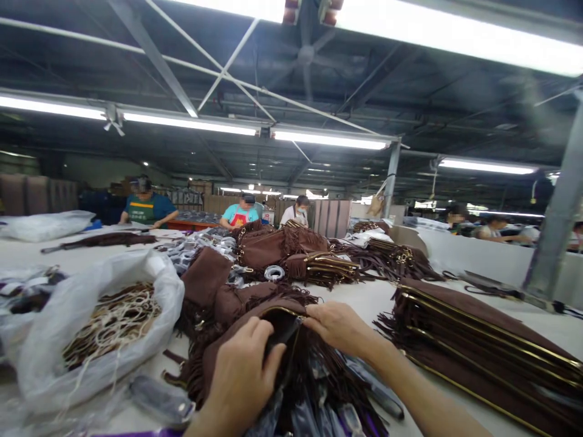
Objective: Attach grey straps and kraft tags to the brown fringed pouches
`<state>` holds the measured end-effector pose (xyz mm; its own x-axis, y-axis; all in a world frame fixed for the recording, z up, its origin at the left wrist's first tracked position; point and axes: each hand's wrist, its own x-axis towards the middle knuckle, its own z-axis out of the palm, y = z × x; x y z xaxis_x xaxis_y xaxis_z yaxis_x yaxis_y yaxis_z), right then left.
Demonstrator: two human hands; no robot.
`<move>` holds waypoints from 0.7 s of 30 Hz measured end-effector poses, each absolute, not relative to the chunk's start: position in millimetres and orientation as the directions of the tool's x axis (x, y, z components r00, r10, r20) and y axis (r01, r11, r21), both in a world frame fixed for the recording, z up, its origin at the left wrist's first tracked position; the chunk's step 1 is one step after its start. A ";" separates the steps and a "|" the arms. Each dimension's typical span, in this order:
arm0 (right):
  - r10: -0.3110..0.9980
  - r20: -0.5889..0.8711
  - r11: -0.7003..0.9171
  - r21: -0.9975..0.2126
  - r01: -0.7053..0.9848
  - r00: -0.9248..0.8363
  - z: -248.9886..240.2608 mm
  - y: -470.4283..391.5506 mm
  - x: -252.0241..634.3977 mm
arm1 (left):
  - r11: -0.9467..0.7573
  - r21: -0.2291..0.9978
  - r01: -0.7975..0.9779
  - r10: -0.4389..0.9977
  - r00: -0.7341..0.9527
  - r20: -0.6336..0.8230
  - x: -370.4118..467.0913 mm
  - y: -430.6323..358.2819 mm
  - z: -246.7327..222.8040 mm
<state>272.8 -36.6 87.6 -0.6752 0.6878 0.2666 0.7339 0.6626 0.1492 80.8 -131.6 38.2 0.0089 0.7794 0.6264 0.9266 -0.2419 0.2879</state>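
A dark brown fringed bag with a gold zip lies in front of me, its mouth gaping to show a dark lining. My left hand grips the near left side of the mouth, fingers bent over the edge and thumb toward the opening. At the right end of the zip, my right hand pinches the bag's edge; its fingertips partly hide what lies between them. Long fringe hangs below both hands. Under it are plastic-wrapped straps, partly covered by the fringe.
A clear plastic sack of tangled cords stands left. Stacked brown bags with gold zips lie right. More fringed bags and wrapped straps are heaped ahead on the white table. Several co-workers work beyond; a metal post rises right.
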 end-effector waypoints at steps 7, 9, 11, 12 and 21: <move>0.664 0.191 0.737 -0.004 0.676 -0.723 112.3 -40.4 280.2 | -0.115 0.196 0.974 0.909 0.023 0.417 130.3 -101.1 54.9; 0.642 0.139 0.767 -0.094 0.635 -0.754 111.5 -35.4 284.9 | -0.127 0.169 0.977 0.931 0.059 0.361 123.8 -104.0 62.5; 0.620 0.083 0.778 -0.191 0.598 -0.780 107.4 -29.9 287.1 | -0.141 0.132 0.981 0.949 0.096 0.299 116.6 -111.0 71.0; 0.614 0.061 0.775 -0.234 0.587 -0.787 104.6 -26.9 287.6 | -0.148 0.103 0.984 0.954 0.115 0.276 113.1 -115.0 74.8; 0.712 0.046 0.685 -0.269 0.677 -0.701 78.6 28.2 337.8 | -0.039 -0.145 0.989 0.990 0.058 0.132 26.5 -170.1 61.8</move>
<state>337.8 28.2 78.6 -0.7010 0.7117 0.0462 0.6773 0.6846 -0.2695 26.5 -170.1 61.8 0.0583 0.9896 0.1316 0.9886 -0.0389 -0.1454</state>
